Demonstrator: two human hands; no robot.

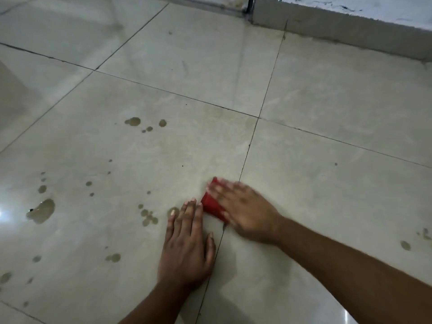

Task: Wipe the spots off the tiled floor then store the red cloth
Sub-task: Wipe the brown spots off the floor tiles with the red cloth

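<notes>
A folded red cloth (211, 204) lies on the pale tiled floor (327, 195) near a grout line. My right hand (245, 211) presses flat on top of it, blurred, covering most of it. My left hand (187, 249) rests flat on the floor just left of the cloth, fingers together, holding nothing. Brownish wet spots dot the tile to the left: a large puddle (42, 210), a cluster (148, 216) by my left fingertips, a pair of blots (134, 122) further away, and a small spot (405, 245) at the right.
A low grey skirting and rough white wall (350, 24) run along the far right. A dark post or pipe (250, 3) stands at the wall corner. Dark grout lines cross the floor. Glare patches show at the left edge and bottom right.
</notes>
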